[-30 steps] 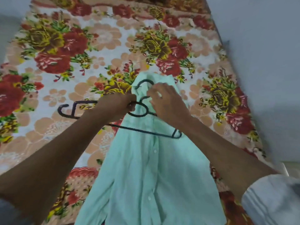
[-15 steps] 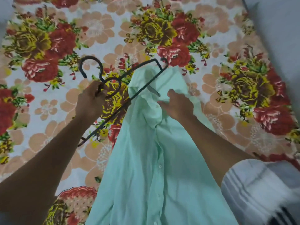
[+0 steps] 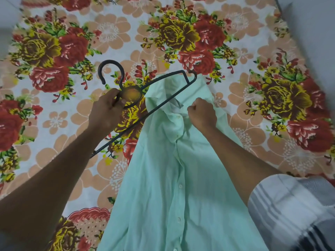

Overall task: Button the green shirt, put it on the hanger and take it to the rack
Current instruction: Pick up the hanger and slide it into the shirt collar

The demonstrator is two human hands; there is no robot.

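The mint green shirt (image 3: pixel 170 178) lies buttoned down its front on the flowered bed sheet, collar pointing away from me. My left hand (image 3: pixel 107 111) grips the dark hanger (image 3: pixel 157 107) at the base of its hook and holds it tilted. One arm of the hanger lies across the collar opening and its far end pokes out beyond the shirt's upper edge. My right hand (image 3: pixel 201 115) is closed on the collar fabric at the right side of the neck opening.
The flowered bed sheet (image 3: pixel 59 57) covers the whole surface around the shirt. A grey wall (image 3: pixel 315 24) runs along the right edge of the bed. My striped sleeve (image 3: pixel 290 211) fills the lower right corner.
The left hand has swung the hanger from flat across the shirt to a steep tilt, one end now at the collar. The right hand has shifted to pinch the collar's right side.
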